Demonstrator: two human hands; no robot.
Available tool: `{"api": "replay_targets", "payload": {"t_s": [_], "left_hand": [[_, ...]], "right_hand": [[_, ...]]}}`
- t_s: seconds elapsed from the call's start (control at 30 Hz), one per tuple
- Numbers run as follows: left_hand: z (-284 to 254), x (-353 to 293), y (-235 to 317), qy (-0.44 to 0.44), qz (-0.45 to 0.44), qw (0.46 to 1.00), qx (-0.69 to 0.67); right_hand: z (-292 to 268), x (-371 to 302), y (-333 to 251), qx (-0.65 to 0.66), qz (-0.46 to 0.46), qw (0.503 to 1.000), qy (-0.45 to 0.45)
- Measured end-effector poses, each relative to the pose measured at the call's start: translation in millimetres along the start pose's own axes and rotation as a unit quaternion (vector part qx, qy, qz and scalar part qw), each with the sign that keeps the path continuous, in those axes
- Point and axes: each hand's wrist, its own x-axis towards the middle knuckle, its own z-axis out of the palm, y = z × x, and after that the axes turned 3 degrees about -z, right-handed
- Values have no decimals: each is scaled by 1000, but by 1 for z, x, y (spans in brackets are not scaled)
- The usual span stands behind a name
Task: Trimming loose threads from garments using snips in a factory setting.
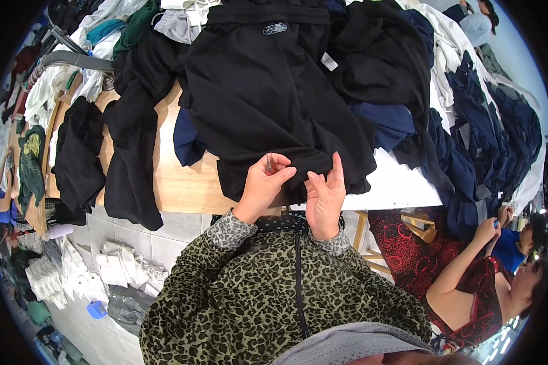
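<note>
Black trousers (249,79) with a ribbed waistband and a small light emblem lie in front of me, waistband far, leg ends near. My left hand (263,187) is closed round small thread snips (270,163), with metal and a bit of red showing between the fingers. Its thumb and a fingertip also touch the trousers near the leg end. Just right of it, my right hand (326,199) is turned palm up, one finger pointing away from me. Thumb and fingers pinch the same black cloth, whose fold partly hides the fingertips.
Dark garments (377,55) with a white tag lie at right, navy cloth (386,121) beneath. Other black pieces (131,152) hang off the wooden tabletop (189,185) at left. A co-worker (469,298) in red-and-black sits close at right. White bundles (122,261) lie on the tiled floor.
</note>
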Motion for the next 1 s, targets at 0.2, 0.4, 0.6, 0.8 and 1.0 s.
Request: {"api": "replay_targets", "payload": {"t_s": [0.2,0.4,0.6,0.8,1.0], "left_hand": [[-1,0,0,-4,10,1000,26],[-13,-4,3,19,18,987,158],[-18,-18,19,25,-18,999,27],[-17,-18,13,0,-58,995,76],[-6,-11,3,-7,-105,994,33]], "right_hand": [[-1,4,1,30,50,998,13],[6,5,-4,44,67,996,35],[-3,5,0,31,65,997,14],[1,1,1,19,51,997,-45],[13,-4,-2,28,52,998,-29]]}}
